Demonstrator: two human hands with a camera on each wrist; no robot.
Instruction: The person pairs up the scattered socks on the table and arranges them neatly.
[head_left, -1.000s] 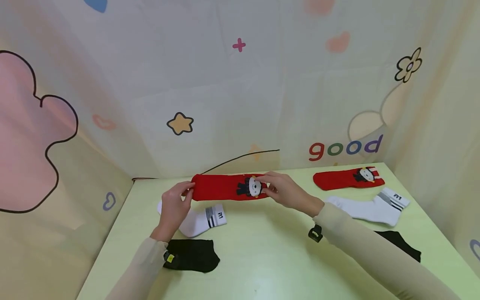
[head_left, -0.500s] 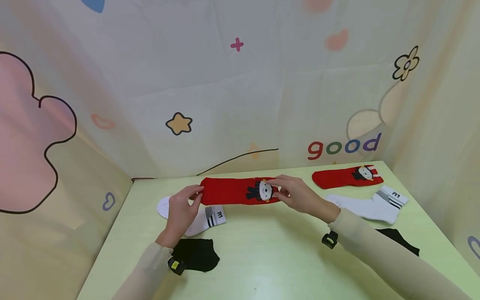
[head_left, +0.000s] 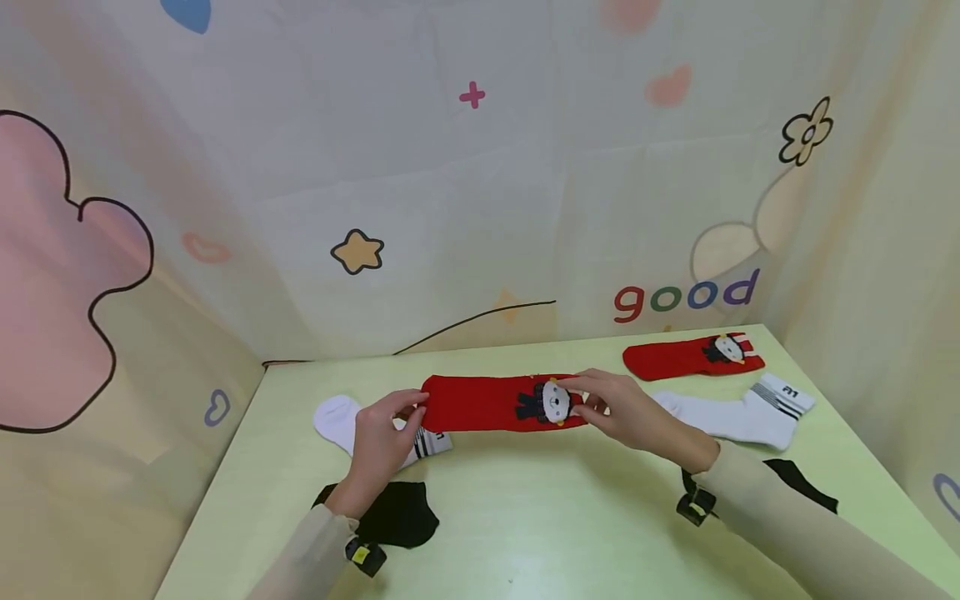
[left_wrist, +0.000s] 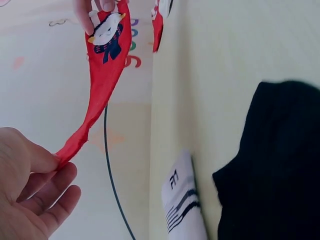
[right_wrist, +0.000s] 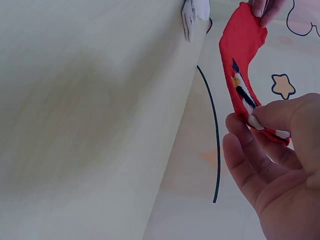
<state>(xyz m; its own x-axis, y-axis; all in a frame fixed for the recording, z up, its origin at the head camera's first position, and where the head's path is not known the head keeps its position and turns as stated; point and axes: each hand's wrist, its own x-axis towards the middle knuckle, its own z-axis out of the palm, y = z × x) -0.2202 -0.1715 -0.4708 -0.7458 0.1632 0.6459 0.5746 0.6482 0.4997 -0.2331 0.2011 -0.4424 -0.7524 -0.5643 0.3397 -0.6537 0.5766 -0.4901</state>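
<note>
A red sock (head_left: 472, 403) with a white-faced cartoon animal in black is stretched level above the table between both hands. My left hand (head_left: 386, 437) pinches its plain left end between thumb and fingers. At the patterned end, my right hand (head_left: 626, 414) pinches the sock beside the animal's face. In the left wrist view the sock (left_wrist: 107, 65) rises from the left thumb to the other hand. The right wrist view shows the sock (right_wrist: 242, 45) bending down to the right thumb and fingers, its cuff end folded under them.
Behind the left hand lie a white striped sock (head_left: 335, 419) and a black sock (head_left: 401, 512). To the right are another red sock (head_left: 663, 360), a white sock (head_left: 750, 417) and a black sock (head_left: 802, 483), partly behind the sleeve. A patterned curtain (head_left: 450, 183) backs the table (head_left: 510, 533).
Both hands have carried the red sock to the right and closer to the person, still stretched between them. More of the left white sock's toe now shows. The socks on the table stay put.
</note>
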